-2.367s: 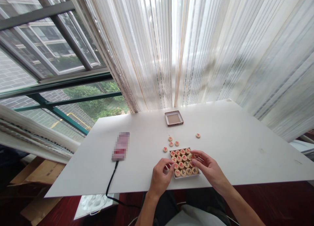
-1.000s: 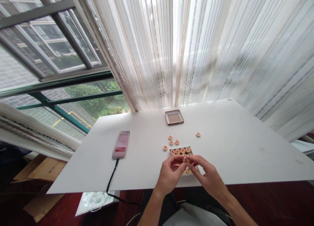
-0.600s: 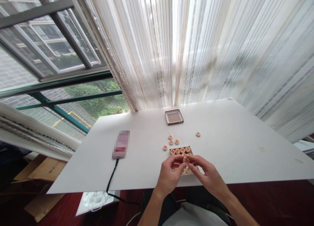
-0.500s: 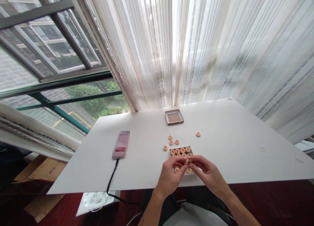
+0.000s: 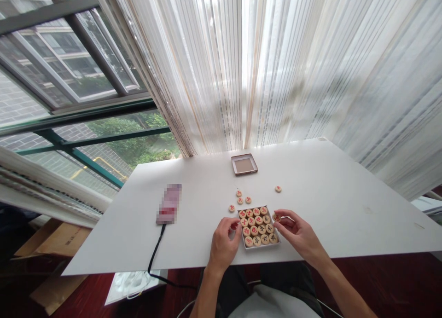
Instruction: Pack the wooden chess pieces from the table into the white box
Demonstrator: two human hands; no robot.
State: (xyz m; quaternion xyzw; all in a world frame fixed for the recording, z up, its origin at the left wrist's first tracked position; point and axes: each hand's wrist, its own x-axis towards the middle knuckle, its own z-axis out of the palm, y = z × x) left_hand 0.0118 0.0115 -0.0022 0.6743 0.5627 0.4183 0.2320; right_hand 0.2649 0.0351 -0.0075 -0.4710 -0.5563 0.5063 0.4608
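A shallow box [image 5: 261,247] near the table's front edge holds rows of round wooden pieces with red or black characters. My left hand [image 5: 226,242] is at the box's left side, thumb and fingertips curled toward each other; whether anything is between them is hidden. At the right side of the box, my right hand [image 5: 299,233] pinches a round piece [image 5: 276,217] between thumb and fingers. Several loose red-marked pieces [image 5: 240,200] lie just behind the box on the left, and a single piece [image 5: 278,189] lies behind it to the right.
An open box lid [image 5: 244,164] lies at the back of the white table [image 5: 328,193]. On the left is a blurred, phone-like object [image 5: 169,205] with a black cable [image 5: 156,251] running over the front edge. Curtains hang behind the table.
My hands have moved apart from above the box, left hand to the left, right hand to the right with a piece. The pieces in the box now show uncovered.
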